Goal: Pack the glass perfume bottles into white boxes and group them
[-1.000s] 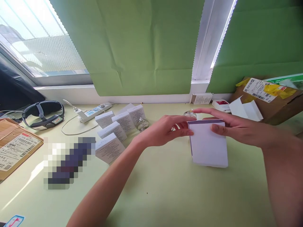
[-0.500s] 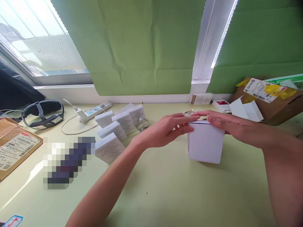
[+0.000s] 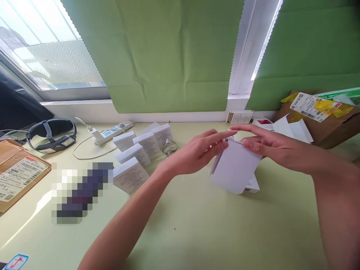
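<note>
Nearest, at the lower left corner of the pale green table [image 3: 197,232], lies a blue-edged sticker [image 3: 17,261] with a pink mark, and a small dark speck [image 3: 174,228] sits toward the middle. Farther in on the left, a pixelated patch [image 3: 84,191] hides a dark object. Right of centre, both hands hold a white carton [image 3: 236,167], tilted, its lower edge blurred. The left hand [image 3: 201,152] pinches its upper left corner between thumb and fingers; the right hand [image 3: 272,144] grips the upper right, thumb on the plain near face, the other fingers at the top and behind. The index fingertips come together above the top edge. A printed box end [image 3: 251,185] shows at the carton's lower right; whether it is a separate box I cannot tell. Left of the hands stand several printed white cartons [image 3: 131,176], with a clear glass bottle [image 3: 169,147] just beside the group. At far left are a labelled cardboard parcel [image 3: 17,176] and a padded headband [image 3: 52,138], near a white power strip [image 3: 116,130]. Beyond, at right, a brown cardboard box [image 3: 323,123] with yellow tape stands before green blinds [image 3: 157,56]
</note>
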Tool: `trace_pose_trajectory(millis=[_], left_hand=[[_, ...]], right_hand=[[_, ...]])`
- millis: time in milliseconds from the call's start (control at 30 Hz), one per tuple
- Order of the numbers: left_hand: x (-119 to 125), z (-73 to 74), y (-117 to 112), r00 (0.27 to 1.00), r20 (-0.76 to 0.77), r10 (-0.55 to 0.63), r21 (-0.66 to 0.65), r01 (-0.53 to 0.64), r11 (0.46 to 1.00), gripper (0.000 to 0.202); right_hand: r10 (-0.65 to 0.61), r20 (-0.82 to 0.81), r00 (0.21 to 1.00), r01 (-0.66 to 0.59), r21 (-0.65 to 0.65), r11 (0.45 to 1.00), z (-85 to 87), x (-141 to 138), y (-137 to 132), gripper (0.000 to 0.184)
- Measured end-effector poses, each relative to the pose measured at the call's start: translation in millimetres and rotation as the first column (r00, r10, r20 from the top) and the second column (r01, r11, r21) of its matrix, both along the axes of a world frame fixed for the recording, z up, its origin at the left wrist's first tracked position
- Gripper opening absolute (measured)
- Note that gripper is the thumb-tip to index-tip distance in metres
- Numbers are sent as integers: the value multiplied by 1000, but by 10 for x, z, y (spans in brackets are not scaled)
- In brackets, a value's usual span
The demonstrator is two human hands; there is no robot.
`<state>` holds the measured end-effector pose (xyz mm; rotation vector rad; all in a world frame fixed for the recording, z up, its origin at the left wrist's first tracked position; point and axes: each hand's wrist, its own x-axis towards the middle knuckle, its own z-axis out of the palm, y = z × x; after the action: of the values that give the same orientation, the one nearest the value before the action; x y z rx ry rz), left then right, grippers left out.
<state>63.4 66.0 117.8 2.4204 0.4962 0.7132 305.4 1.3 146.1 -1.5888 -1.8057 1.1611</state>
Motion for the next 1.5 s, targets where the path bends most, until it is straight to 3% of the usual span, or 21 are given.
trace_pose_trajectory(millis=[167, 333, 567, 833, 1000, 1267, 1500], left_hand=[[-2, 48, -26, 1000, -17, 15, 8, -15, 1000, 42], [6, 60, -34, 999, -40, -11, -20, 10, 1000, 41], [-21, 86, -36, 997, -55, -52, -45, 49, 998, 40], [-32, 105, -46, 997, -28, -71, -32, 70, 997, 38], [-23, 140, -112, 997, 69, -40, -58, 44, 997, 33], [-31, 140, -194, 995, 101, 3, 118, -16, 993, 20], [-32, 129, -174, 989, 143, 21, 234, -54, 971, 22]], right_hand=[[110, -60, 992, -108, 26, 994, -120, 34, 89, 58], [185, -83, 979, -187, -19, 982, -94, 5, 100, 60], [157, -172, 973, -159, -1, 987, -133, 13, 121, 61], [205, -153, 967, -202, 35, 979, -125, 65, 122, 57], [139, -219, 966, -141, 3, 990, -116, 112, 89, 61], [26, -186, 982, -5, 109, 994, -57, 123, 35, 54], [31, -175, 984, -19, 71, 997, -133, 219, 59, 60]])
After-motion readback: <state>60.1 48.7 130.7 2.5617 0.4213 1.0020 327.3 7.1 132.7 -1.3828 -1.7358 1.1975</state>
